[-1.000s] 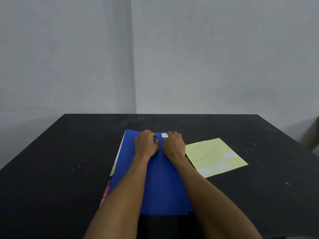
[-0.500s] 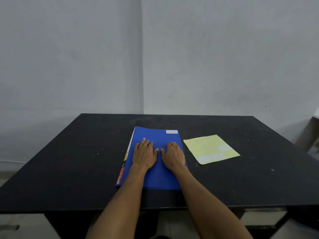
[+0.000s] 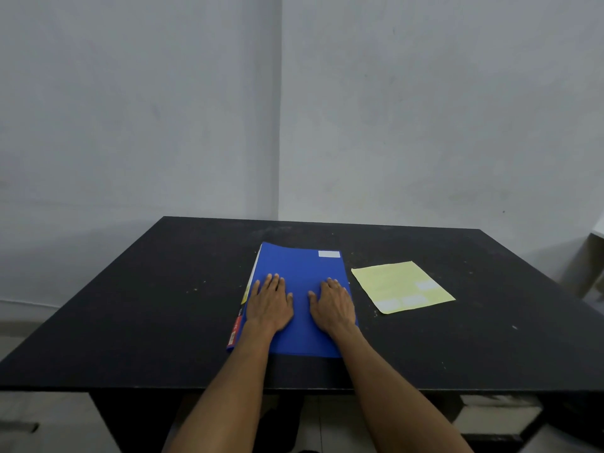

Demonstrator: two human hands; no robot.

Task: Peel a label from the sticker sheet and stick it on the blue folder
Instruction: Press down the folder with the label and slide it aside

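The blue folder (image 3: 299, 273) lies flat in the middle of the black table (image 3: 130, 305). A white label (image 3: 329, 254) is stuck at its far right corner. My left hand (image 3: 269, 305) rests palm down on the folder's left half, fingers spread, holding nothing. My right hand (image 3: 333, 305) lies flat on the folder's right half, also holding nothing. The yellow sticker sheet (image 3: 400, 286) lies on the table to the right of the folder, with a few white labels left on its near part.
A grey wall stands behind the table. The table's near edge runs below my forearms. Something pale shows at the far right edge (image 3: 595, 256). A light box-like object (image 3: 496, 416) sits under the table on the right.
My hands slid back from the label at the folder's far corner toward me and moved apart, now flat on the folder's middle. The camera pulled back, showing more table.
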